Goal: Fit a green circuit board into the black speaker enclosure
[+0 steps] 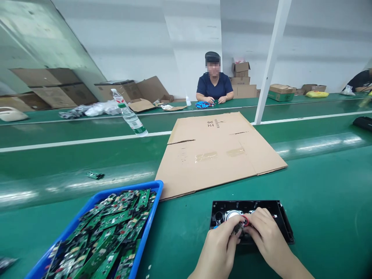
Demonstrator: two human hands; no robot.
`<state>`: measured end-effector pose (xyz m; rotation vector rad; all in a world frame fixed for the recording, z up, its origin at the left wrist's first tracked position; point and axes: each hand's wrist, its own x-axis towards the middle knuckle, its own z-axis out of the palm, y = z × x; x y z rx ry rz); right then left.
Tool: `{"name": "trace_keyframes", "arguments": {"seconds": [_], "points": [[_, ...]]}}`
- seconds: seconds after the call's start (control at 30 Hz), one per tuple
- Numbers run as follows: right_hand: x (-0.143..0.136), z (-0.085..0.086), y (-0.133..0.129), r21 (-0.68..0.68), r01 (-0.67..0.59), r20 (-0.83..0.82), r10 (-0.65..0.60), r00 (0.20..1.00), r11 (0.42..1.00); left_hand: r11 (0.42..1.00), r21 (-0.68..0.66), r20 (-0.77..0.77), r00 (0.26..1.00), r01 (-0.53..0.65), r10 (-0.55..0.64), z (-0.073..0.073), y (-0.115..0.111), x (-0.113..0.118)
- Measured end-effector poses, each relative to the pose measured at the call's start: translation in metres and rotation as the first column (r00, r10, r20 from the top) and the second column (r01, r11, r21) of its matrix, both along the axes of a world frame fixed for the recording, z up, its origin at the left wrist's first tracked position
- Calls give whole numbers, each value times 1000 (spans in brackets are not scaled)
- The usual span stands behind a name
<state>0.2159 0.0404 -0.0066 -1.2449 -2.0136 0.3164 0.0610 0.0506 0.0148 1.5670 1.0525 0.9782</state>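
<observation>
Both bare hands work close together over a shallow black plastic housing [283, 228], which lies on the green tabletop [325, 201] in front of the wearer. Left hand [222, 242]: thumb and fingers pinched on a small dark part [238, 228] above the housing. Right hand [269, 232]: thumb and fingertips closed in at a small red curved piece [245, 221], just beside that part; exact hold partly hidden by the fingers. A round, silver-rimmed component [232, 214] shows inside the housing, behind the left fingers. To the left, a blue plastic tray [159, 190], heaped with green circuit boards [114, 221], overlapping at all angles. One loose green board [95, 175] lies beyond the tray, well apart from it. Ahead of the housing, a large flattened sheet of brown cardboard [217, 155], creased and taped, its near left corner close by the tray's rim. Left of the sheet's far end, a clear plastic bottle [130, 116] with green on its label. Right of the sheet, a slanting white post [271, 64]. Across the work surface, a person in a dark blue top [215, 87] sits with hands by a bright blue bundle [202, 104]; brown cartons [241, 79] are stacked behind.
</observation>
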Motion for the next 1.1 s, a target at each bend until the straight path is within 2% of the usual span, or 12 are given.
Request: {"name": "trace_keyframes", "arguments": {"seconds": [0.13, 0.2, 0.33, 0.4, 0.47, 0.57, 0.7, 0.8, 0.87, 0.93, 1.0, 1.1], "points": [[7, 6, 1, 19, 3, 16, -4, 1000, 1000, 996, -90, 16, 1000, 11, -9, 2, 1, 0], [20, 9, -1, -6, 68, 61, -67, 996, 998, 992, -124, -44, 999, 21, -26, 1, 1, -1], [56, 7, -8, -59, 335, 248, -312, 917, 940, 998, -57, -216, 976, -3, -10, -5, -1, -2], [69, 5, -10, -81, 377, 316, -335, 888, 923, 1000, -17, -265, 964, -15, 10, -6, -2, -3], [73, 4, -9, -131, 335, 321, -280, 905, 933, 999, 9, -281, 959, -40, 41, -7, -1, -4], [65, 10, -7, -215, 220, 225, -171, 959, 952, 996, 20, -274, 957, -88, 91, -7, 1, -5], [42, 18, -7, -228, 160, 109, -138, 984, 960, 991, 15, -250, 959, -135, 134, -6, 2, -5], [27, 17, -10, -232, 92, 25, -89, 996, 968, 990, -32, -205, 971, -136, 127, -3, 2, -5], [20, 15, -11, -306, 32, -67, -55, 996, 951, 989, -78, -179, 978, -122, 107, -1, 2, -5], [17, 12, -11, -414, 4, -193, -92, 977, 910, 988, -110, -175, 981, -105, 84, 1, 2, -5], [15, 10, -10, -514, 13, -322, -207, 924, 858, 987, -123, -188, 979, -101, 77, 2, 3, -5], [15, 6, -7, -578, 35, -421, -336, 842, 815, 983, -104, -182, 975, -152, 131, 3, 2, -3]]}}
